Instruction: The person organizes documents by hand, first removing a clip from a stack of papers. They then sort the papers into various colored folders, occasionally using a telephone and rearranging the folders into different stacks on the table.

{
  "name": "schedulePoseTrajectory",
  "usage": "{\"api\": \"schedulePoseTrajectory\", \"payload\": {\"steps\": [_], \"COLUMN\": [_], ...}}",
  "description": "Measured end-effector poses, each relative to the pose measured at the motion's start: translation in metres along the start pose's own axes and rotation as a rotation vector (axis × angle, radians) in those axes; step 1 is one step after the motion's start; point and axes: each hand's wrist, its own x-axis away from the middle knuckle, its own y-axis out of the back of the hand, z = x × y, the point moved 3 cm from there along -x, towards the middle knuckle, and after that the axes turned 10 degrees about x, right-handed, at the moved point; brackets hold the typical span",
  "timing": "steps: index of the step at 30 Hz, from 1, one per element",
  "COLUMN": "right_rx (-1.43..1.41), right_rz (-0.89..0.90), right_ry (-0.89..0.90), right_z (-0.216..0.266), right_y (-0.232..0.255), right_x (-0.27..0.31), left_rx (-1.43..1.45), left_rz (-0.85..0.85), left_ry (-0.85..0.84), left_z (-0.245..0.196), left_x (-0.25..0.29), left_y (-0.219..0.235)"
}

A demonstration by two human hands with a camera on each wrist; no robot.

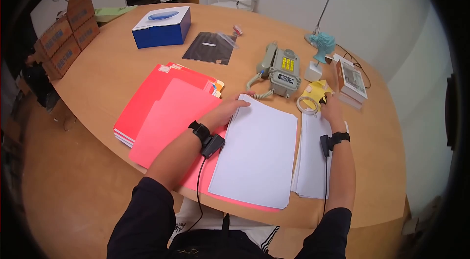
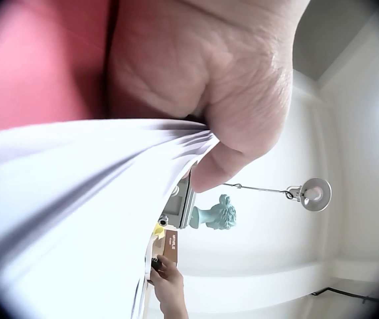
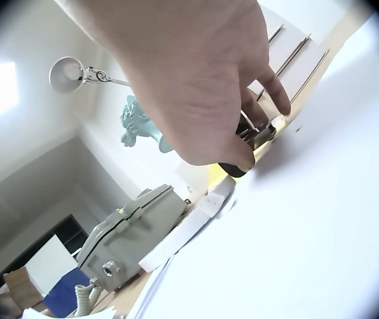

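My left hand (image 1: 237,107) grips the top left corner of a thick stack of white paper (image 1: 257,156), thumb on the top sheet. In the left wrist view the sheets (image 2: 76,199) bend and fan out below the thumb. A pink folder (image 1: 171,117) lies partly under this stack. My right hand (image 1: 333,112) is over the top of a second white paper stack (image 1: 311,161). Its thumb and fingers pinch a small black object with a silver metal part (image 3: 264,137), largely covered by the hand. Beside it are a yellow paper (image 1: 316,90) and a white ring-shaped roll (image 1: 307,105).
A grey telephone (image 1: 281,70) with a coiled cord stands behind the paper. Red folders (image 1: 147,100) lie left. Farther back are a blue box (image 1: 161,31), a black folder (image 1: 210,48) and cardboard boxes (image 1: 66,39). Right are a teal bust (image 1: 323,46), books (image 1: 351,80) and a lamp (image 1: 313,38).
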Motion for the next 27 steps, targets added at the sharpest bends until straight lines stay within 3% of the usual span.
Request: {"api": "schedulePoseTrajectory", "payload": {"steps": [1, 3, 4, 6, 10, 13, 15, 16, 18, 19, 21, 24, 27], "right_rx": [0.001, -0.118, -0.117, -0.470, -0.511, -0.504, -0.554, -0.599, -0.600, -0.602, -0.582, -0.566, -0.596], "right_rz": [0.006, -0.089, -0.084, 0.151, 0.226, 0.273, 0.345, 0.422, 0.425, 0.431, 0.428, 0.422, 0.399], "right_ry": [-0.002, 0.101, 0.098, 0.227, 0.367, 0.523, 0.514, 0.504, 0.491, 0.476, 0.471, 0.450, 0.430], "right_z": [0.011, 0.048, 0.062, 0.093, 0.145, 0.165, 0.168, 0.170, 0.168, 0.166, 0.163, 0.161, 0.160], "right_y": [0.011, 0.042, 0.049, 0.054, 0.055, 0.042, 0.034, 0.032, 0.029, 0.027, 0.023, 0.021, 0.016], "right_x": [0.006, 0.022, 0.029, 0.042, 0.066, 0.072, 0.075, 0.076, 0.075, 0.075, 0.075, 0.075, 0.076], "left_rx": [0.002, -0.123, -0.121, -0.392, -0.537, -0.757, -1.333, -1.335, -1.402, -1.400, -1.598, -1.802, -1.740], "left_rz": [-0.001, 0.001, 0.001, 0.049, -0.040, -0.034, -0.040, -0.038, 0.082, 0.086, 0.184, 0.237, 0.262], "left_ry": [0.006, -0.367, -0.363, -0.474, -0.431, -0.568, -0.830, -0.831, -0.578, -0.572, -0.079, 0.090, 0.008], "left_z": [0.005, 0.007, 0.009, 0.008, 0.002, -0.007, -0.013, -0.015, -0.011, -0.014, -0.005, -0.002, -0.005], "left_x": [-0.005, -0.020, -0.025, -0.027, -0.009, -0.007, 0.001, 0.004, 0.008, 0.011, 0.013, 0.014, -0.004], "left_y": [0.004, 0.016, 0.020, 0.022, 0.007, -0.002, -0.018, -0.026, -0.041, -0.051, -0.062, -0.071, -0.070]}}
